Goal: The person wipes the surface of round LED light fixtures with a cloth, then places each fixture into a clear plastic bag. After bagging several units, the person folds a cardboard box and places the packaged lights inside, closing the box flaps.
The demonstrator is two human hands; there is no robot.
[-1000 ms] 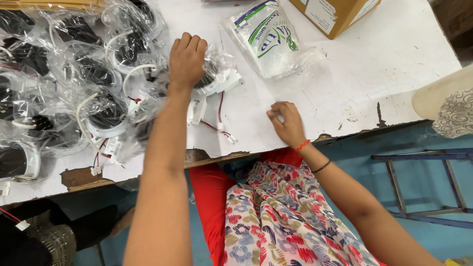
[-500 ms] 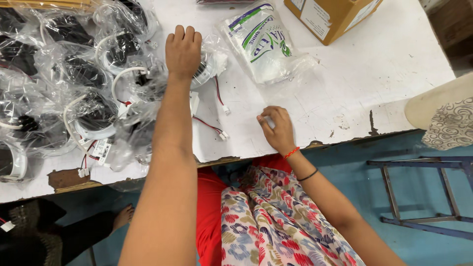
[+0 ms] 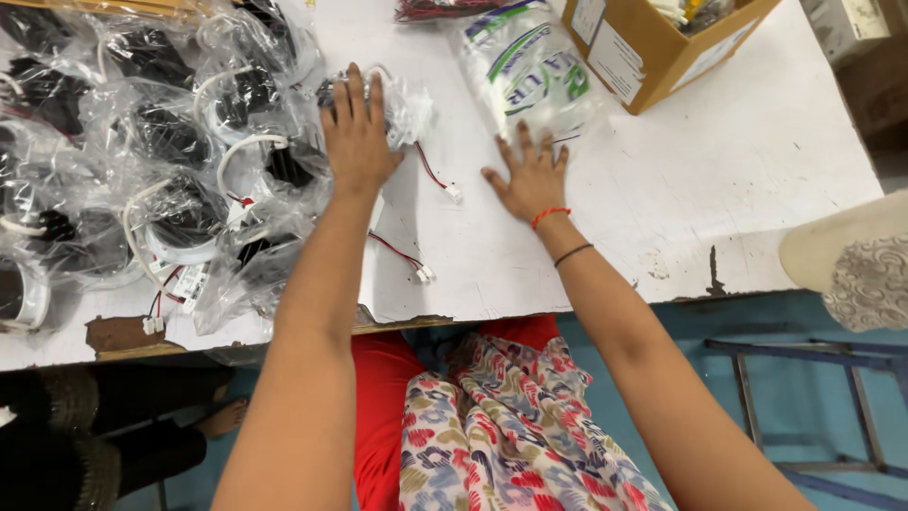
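My left hand (image 3: pixel 357 132) lies palm down on a clear plastic bag holding a round black and white part (image 3: pixel 402 102), fingers stretched over it. A thin red and black wire with a white plug (image 3: pixel 440 180) trails out of that bag. My right hand (image 3: pixel 530 180) rests flat on the white table (image 3: pixel 738 180), fingers spread, holding nothing, its fingertips at the lower edge of a clear bag printed in green and blue (image 3: pixel 525 71). A red thread and a dark band circle my right wrist.
Several more bagged round parts (image 3: pixel 180 218) crowd the table's left half. A brown cardboard box (image 3: pixel 653 43) stands at the back right. A second wire with a white plug (image 3: pixel 407 260) lies near the front edge. A cushioned seat (image 3: pixel 851 255) is at the right.
My right hand has moved from the table's front edge up to the printed bag and opened flat. My left hand stays on the bagged part. The view has shifted closer.
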